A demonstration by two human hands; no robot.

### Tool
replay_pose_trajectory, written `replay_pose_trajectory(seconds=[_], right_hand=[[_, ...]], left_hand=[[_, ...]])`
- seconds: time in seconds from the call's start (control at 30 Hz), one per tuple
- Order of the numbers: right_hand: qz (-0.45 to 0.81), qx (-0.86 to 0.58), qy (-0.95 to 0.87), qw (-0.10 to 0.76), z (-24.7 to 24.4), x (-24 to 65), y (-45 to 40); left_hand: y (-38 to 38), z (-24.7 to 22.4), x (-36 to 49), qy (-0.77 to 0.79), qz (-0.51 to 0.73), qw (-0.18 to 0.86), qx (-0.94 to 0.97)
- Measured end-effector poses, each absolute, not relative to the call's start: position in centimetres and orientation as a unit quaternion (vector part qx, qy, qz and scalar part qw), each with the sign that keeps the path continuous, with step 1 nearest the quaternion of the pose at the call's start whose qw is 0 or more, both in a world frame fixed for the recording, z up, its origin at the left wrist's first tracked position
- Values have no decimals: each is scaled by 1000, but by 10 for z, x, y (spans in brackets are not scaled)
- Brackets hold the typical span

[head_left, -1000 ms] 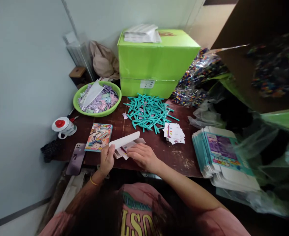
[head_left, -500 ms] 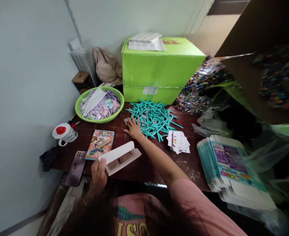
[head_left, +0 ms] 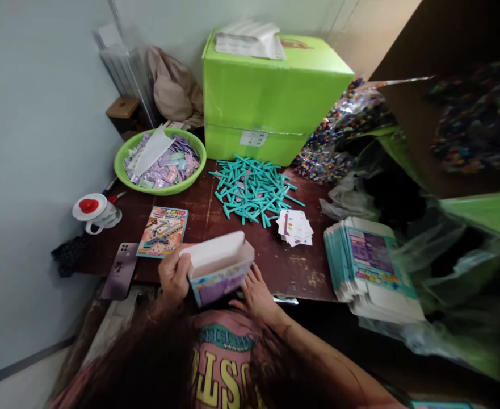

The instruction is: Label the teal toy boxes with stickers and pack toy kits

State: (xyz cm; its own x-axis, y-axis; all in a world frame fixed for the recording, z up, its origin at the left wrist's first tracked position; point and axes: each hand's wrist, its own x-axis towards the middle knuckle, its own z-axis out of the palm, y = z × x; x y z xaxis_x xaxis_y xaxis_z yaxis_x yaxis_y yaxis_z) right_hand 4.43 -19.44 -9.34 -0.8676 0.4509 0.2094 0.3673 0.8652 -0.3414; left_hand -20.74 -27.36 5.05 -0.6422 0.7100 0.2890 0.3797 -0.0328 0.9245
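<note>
My left hand (head_left: 175,278) is closed on the left end of a small open box (head_left: 222,272), white inside and purple and teal outside. The box is tilted, its opening facing up. At its right end is my right hand (head_left: 258,292), fingers apart and close against the side. A colourful printed packet (head_left: 163,232) lies behind my left hand. Teal sticks (head_left: 256,187) are heaped on the dark red table (head_left: 296,272), with white cards (head_left: 294,226) at their right front. A green basin (head_left: 190,182) holds small purple, pink and green packets.
A large green carton (head_left: 267,96) stands at the back. Flattened boxes (head_left: 371,261) are stacked on the right beside plastic bags (head_left: 347,196). On the left are a lidded mug (head_left: 99,213) and a phone (head_left: 121,270).
My right hand has moved back from beside the teal sticks to the box's right end. The box has turned, showing its printed side. The view has shifted slightly.
</note>
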Motion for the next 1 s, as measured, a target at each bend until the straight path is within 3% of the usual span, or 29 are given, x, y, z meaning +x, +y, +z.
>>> replay_pose_trajectory(seconds=[0.13,0.23,0.33,0.5,0.63,0.73,0.87,1.0], right_hand=[[191,-196,-939,207,-92,63,-197],[260,-227,-881,323,-69,70,-183],[247,-251,-835,423,-23,59,-168],[112,-198,-881,415,36,8,-156],[175,-195,-844,467,40,-11,-147],[258,-272,-766,523,26,-9,-119],[350,-378,-744,425,-9,-14,-62],[313,-400,-799,323,-38,-28,-31]], left_hand=[[-259,60,-210,620,635,80,454],[-252,62,-208,598,585,145,529],[-252,58,-197,595,560,188,545],[-257,53,-186,624,557,175,520],[-264,51,-195,677,557,102,469],[-267,42,-197,671,567,70,473],[-265,10,-183,604,515,56,606],[-259,-44,-172,559,387,8,734]])
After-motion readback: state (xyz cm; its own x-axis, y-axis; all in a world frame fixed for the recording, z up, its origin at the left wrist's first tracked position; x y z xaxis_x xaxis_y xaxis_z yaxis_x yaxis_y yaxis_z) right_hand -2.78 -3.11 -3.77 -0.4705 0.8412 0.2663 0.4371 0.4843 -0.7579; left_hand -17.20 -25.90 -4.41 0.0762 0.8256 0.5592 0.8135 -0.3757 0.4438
